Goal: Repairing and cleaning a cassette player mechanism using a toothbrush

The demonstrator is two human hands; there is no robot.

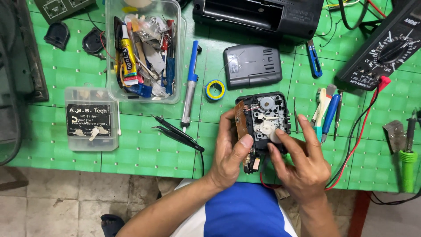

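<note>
Gripping from both sides, the fingers are curled closed around an opened black cassette mechanism (266, 120) with white gears, held just above the near edge of the green bench mat (144, 153). The left hand (230, 153) is wrapped around the side carrying a brown circuit board (239, 119), its thumb pressed across the front; the right hand (302, 164) is clasped on the lower right corner, a fingertip set on a white gear. Black tweezers (175, 131) lie to the left, a detached grey back cover (252, 66) beyond, brushes and screwdrivers (326, 114) to the right, and a clear parts tub (144, 48) toward the far left corner.
</note>
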